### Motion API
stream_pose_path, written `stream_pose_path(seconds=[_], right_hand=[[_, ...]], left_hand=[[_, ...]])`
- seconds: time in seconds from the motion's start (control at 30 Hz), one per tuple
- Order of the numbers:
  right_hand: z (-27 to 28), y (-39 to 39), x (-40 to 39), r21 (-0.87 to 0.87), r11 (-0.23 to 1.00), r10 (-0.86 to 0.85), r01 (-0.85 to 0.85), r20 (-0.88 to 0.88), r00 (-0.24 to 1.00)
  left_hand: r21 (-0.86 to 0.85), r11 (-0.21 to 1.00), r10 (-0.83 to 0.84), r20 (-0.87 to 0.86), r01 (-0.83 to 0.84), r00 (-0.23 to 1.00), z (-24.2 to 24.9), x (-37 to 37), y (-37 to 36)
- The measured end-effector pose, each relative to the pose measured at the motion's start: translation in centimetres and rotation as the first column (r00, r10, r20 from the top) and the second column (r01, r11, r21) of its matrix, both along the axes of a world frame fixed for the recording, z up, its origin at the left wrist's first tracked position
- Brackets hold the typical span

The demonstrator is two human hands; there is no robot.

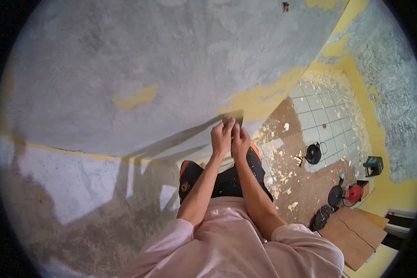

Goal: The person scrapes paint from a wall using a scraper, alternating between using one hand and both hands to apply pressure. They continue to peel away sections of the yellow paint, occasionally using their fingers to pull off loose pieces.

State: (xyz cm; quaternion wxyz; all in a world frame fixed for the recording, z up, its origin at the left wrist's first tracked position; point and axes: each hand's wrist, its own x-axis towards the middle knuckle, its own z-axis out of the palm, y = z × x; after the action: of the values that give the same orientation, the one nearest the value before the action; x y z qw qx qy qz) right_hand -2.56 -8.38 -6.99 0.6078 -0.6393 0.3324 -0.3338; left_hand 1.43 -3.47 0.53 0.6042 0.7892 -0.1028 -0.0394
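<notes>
A flat, wide-bladed scraper [236, 115] is pressed to the wall [171, 60] at the edge of a patch of yellow paint [257, 99]. My right hand [240, 144] is closed round its lower part, which the fingers hide. My left hand [221, 138] is closed at the blade's left side, fingertips pressed on it beside the right hand. Most of this wall is bare grey, with another small yellow patch [136, 97] to the left. A long shadow falls leftward from the hands.
Paint flakes [289, 178] litter the brown sheet [282, 160] and tiled floor [326, 113]. A black corded object [313, 153], a red round object [353, 195], a black bag [320, 218] and a brown board [352, 236] lie at right. A dark box-like object [373, 166] is by the far wall.
</notes>
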Motion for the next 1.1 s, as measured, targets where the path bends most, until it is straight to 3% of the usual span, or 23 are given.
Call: stream_pose_path(seconds=[0.03,0.1,0.13,0.17,0.23,0.27,0.37,0.4,0.43,0.5,0.53,0.57,0.6,0.63,0.7,0.73,0.77,0.83,0.9,0.93,1.0,1.03,1.1], right_hand=[[3.2,-0.1,-0.3,0.067,0.998,0.015,-0.018,0.054,0.998],[6.6,-0.6,0.5,-0.092,0.993,-0.056,0.069,0.140,0.989],[6.7,-0.6,1.0,0.047,0.998,-0.045,0.035,0.250,0.967],[5.5,-0.4,0.8,0.044,0.998,-0.047,0.037,0.263,0.964],[0.9,0.0,0.4,-0.043,0.998,-0.042,0.042,-0.002,0.999],[-0.1,0.2,-0.2,-0.002,1.000,-0.002,0.002,-0.011,1.000],[5.4,0.0,0.0,-0.025,1.000,-0.008,0.010,0.074,0.997],[6.3,-0.5,0.3,-0.090,0.996,-0.004,0.010,0.076,0.997],[6.0,-0.3,0.1,-0.090,0.996,0.001,0.006,0.070,0.998],[6.1,0.1,1.1,-0.074,0.996,-0.042,0.052,0.135,0.990],[4.6,0.3,0.6,-0.082,0.997,-0.008,0.009,0.013,1.000],[2.5,0.5,-0.2,-0.085,0.996,-0.011,0.014,0.032,0.999],[0.4,0.8,-1.2,0.094,0.985,0.142,-0.141,-0.004,0.990],[-0.7,0.9,-1.8,0.275,0.920,0.294,-0.278,-0.016,0.956],[1.3,-0.1,-3.0,0.464,0.774,0.536,-0.430,-0.119,0.836],[1.4,-0.6,-3.5,0.517,0.726,0.613,-0.453,-0.190,0.767],[1.6,-0.7,-4.8,0.520,0.738,0.596,-0.430,-0.204,0.776],[4.2,-0.9,-7.0,0.569,0.536,0.780,-0.624,-0.050,0.624],[8.0,-1.2,-10.5,0.692,0.345,0.847,-0.634,0.062,0.528],[8.6,-1.3,-12.2,0.690,0.378,0.848,-0.617,0.009,0.530],[8.8,-2.1,-15.2,0.686,0.416,0.842,-0.596,-0.045,0.537],[8.7,-2.5,-16.7,0.699,0.502,0.784,-0.510,-0.118,0.610],[9.0,-3.1,-18.7,0.707,0.577,0.712,-0.409,-0.190,0.676]], left_hand=[[0.012,1.000,0.000,-0.024,0.000,1.000,1.3,-0.4,0.1],[-0.003,1.000,-0.030,-0.012,0.030,0.999,4.8,0.0,-0.8],[-0.174,0.985,-0.038,-0.101,0.020,0.994,5.0,-0.1,-1.2],[-0.177,0.984,-0.041,-0.089,0.025,0.995,4.4,-0.2,-1.0],[0.112,0.994,-0.020,0.004,0.020,1.000,1.1,0.1,0.1],[-0.024,1.000,0.017,-0.079,-0.019,0.997,-0.8,-0.3,0.1],[-0.016,1.000,-0.001,-0.042,0.000,0.999,0.5,0.3,-0.1],[-0.032,0.999,0.023,0.045,-0.022,0.999,4.2,-0.2,-0.4],[-0.257,0.966,0.012,-0.010,-0.014,1.000,3.5,0.3,-1.1],[0.090,0.996,-0.006,0.022,0.004,1.000,2.5,0.7,0.0],[0.092,0.996,-0.008,0.033,0.004,0.999,2.0,0.6,0.3],[0.099,0.995,-0.012,0.033,0.008,0.999,0.7,-0.1,1.0],[0.091,0.996,-0.002,-0.105,0.012,0.994,-2.2,-0.2,1.8],[0.067,0.998,0.037,-0.329,-0.016,0.944,-5.0,-0.2,2.5],[0.046,0.998,0.070,-0.553,-0.053,0.830,-9.0,-0.1,4.3],[-0.112,0.987,0.020,-0.637,-0.119,0.770,-8.6,-1.0,4.8],[-0.261,0.945,-0.046,-0.704,-0.198,0.709,-7.9,-1.7,5.2],[-0.322,0.935,-0.151,-0.739,-0.147,0.657,-6.9,-2.5,6.6],[-0.269,0.953,-0.140,-0.797,-0.137,0.587,-6.1,-4.0,7.4],[-0.277,0.953,-0.156,-0.796,-0.122,0.585,-5.6,-5.1,7.7],[-0.370,0.927,-0.362,-0.828,0.069,0.428,-4.3,-7.1,8.5],[-0.371,0.926,-0.366,-0.829,0.075,0.423,-4.0,-7.8,8.8],[-0.305,0.872,-0.439,-0.833,0.381,0.337,-3.7,-9.3,9.2]])
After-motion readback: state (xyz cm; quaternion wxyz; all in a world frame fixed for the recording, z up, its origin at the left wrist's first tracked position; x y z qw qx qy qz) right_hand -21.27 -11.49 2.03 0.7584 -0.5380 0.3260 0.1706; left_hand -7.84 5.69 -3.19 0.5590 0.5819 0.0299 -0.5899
